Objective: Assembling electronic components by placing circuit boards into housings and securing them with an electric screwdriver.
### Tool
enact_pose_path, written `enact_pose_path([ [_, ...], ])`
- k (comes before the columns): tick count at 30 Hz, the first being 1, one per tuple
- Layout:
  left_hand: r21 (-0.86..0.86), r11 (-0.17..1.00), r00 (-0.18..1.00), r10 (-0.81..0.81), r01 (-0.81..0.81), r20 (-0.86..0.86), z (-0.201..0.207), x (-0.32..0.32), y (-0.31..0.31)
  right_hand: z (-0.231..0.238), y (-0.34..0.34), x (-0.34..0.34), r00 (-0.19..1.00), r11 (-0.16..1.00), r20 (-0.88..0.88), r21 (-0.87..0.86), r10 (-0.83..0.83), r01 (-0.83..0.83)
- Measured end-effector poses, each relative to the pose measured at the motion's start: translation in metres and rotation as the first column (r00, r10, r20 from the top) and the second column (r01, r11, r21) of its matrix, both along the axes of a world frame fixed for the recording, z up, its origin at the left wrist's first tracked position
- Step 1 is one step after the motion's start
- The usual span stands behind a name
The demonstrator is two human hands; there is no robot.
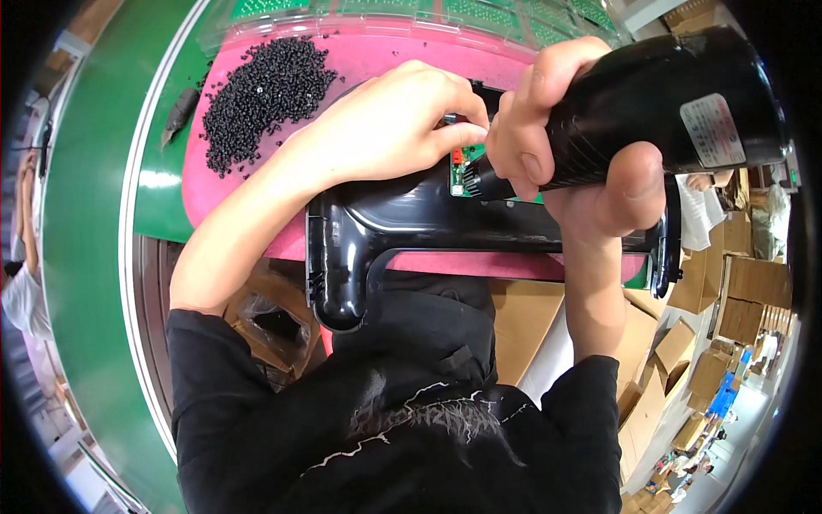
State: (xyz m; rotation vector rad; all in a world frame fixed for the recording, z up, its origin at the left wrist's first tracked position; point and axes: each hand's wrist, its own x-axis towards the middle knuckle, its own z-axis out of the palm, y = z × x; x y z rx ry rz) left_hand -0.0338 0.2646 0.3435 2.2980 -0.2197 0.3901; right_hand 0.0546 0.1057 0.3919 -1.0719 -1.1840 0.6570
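A large black cylindrical power screwdriver (638,103) with a white label fills the upper right. My right hand (591,154) is wrapped round it, and its narrow end points left and down at a green circuit board (462,176). That board, with a red part on it, sits in a glossy black plastic housing (411,227). At the board's left side my left hand (402,120) is closed, thumb and fingers brought together; what they pinch, if anything, is hidden. The screwdriver's very tip is covered by fingers and the board's surroundings.
A pile of small black screws (265,98) lies on the pink mat (205,184), left of the housing. Clear plastic trays (360,21) stand along the back. A small dark object (180,111) rests on the green table (94,257). Cardboard boxes (659,368) stand at right.
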Motion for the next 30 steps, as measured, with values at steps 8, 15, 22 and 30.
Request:
enact_pose_path([
  [8, -0.014, 0.987, 0.974, -0.160, 0.160, -0.159, 0.007, -0.003, -0.001, -0.006, -0.019, 0.009, 0.985, 0.919, -0.149, 0.394, 0.081, -0.016],
  [15, -0.222, 0.960, 0.973, -0.199, 0.169, -0.120, 0.019, -0.001, -0.005, 0.020, -0.040, 0.017, 0.974, 0.913, -0.217, 0.406, 0.060, 0.034],
  [22, 0.063, 0.991, 0.992, -0.112, 0.116, -0.061, 0.007, -0.001, -0.005, 0.013, -0.059, 0.039, 0.994, 0.950, -0.104, 0.308, -0.018, 0.050],
  [30, 0.180, 0.977, 0.972, -0.075, 0.117, -0.221, 0.002, -0.002, -0.007, -0.009, -0.063, 0.052, 0.938, 0.925, -0.250, 0.235, -0.240, 0.299],
])
